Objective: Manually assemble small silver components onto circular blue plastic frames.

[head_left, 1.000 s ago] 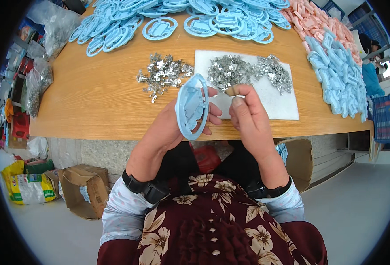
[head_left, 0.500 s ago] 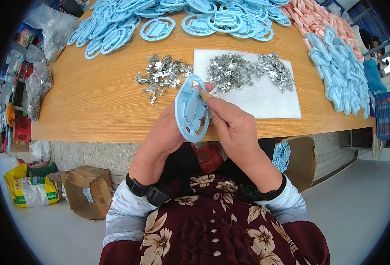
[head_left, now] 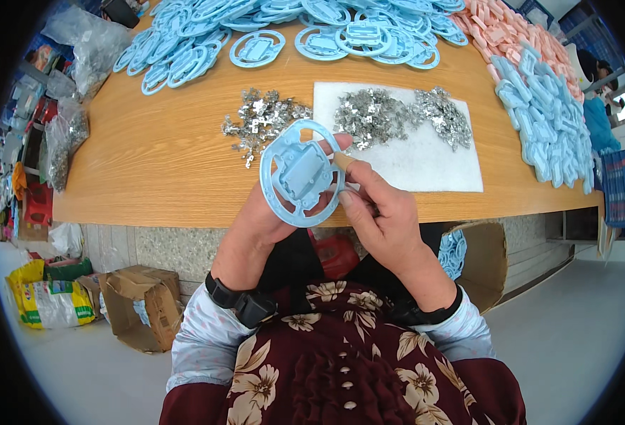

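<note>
A light blue wheel-shaped plastic part is held up above the table's front edge, its recessed centre facing me. My left hand grips it from behind, with fingers showing through its openings and past its rim. At the part's right rim, my right hand touches with thumb and index finger; a tan covering wraps that fingertip. The other right fingers are curled, and I cannot tell whether they hold anything small. Beyond the part lies a pile of small silvery metal pieces. Two more metal piles rest on a white sheet.
Many blue wheel-shaped parts are heaped at the table's far side. Blue elongated parts and pink ones are piled at the right. Cardboard boxes stand below the table, and clear bags line its left side.
The blue part has turned from nearly edge-on to facing me more and shifted slightly left. My right thumb and index finger have spread apart along its rim.
</note>
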Available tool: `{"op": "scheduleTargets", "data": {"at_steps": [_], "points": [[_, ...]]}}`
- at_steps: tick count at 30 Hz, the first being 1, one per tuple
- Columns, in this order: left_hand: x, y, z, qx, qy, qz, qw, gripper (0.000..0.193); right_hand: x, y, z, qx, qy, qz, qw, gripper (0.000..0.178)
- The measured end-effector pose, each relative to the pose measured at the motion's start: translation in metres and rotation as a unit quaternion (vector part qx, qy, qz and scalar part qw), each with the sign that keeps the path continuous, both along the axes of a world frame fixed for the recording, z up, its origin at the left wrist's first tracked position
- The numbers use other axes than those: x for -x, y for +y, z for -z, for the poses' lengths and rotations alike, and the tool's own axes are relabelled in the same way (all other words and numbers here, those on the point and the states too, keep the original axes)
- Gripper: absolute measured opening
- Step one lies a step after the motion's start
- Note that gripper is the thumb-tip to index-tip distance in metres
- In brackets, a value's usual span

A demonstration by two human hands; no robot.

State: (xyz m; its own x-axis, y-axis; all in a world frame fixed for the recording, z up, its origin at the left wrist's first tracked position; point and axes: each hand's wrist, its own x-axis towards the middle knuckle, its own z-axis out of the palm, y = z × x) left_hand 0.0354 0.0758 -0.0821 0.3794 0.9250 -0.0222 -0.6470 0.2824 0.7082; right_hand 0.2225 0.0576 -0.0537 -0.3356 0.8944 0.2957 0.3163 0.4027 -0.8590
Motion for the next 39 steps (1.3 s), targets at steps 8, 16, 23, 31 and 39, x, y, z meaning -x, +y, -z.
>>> {"op": "scheduleTargets", "data": {"at_steps": [8, 16, 23, 31, 39], "points": [[-0.012, -0.004, -0.009, -0.009, 0.045, 0.028, 0.999, 0.066, 0.003, -0.001, -0.001, -0.188, -0.126, -0.027, 0.974, 0.054], [-0.005, 0.004, -0.012, -0.045, -0.049, 0.059, 0.996, 0.060, -0.013, -0.006, -0.017, -0.129, -0.019, -0.025, 0.991, 0.050], [-0.008, -0.009, -0.017, -0.216, 0.457, -0.040, 0.862, 0.053, -0.003, -0.012, -0.014, -0.116, -0.053, 0.009, 0.992, 0.083], [-0.023, -0.015, -0.007, -0.094, 0.184, -0.052, 0.977, 0.048, -0.019, -0.008, -0.001, 0.139, 0.098, -0.026, 0.985, 0.082], [-0.009, -0.018, -0.014, -0.181, 0.197, -0.110, 0.957, 0.050, -0.005, -0.001, 0.003, 0.096, 0.138, -0.018, 0.986, 0.083]]}}
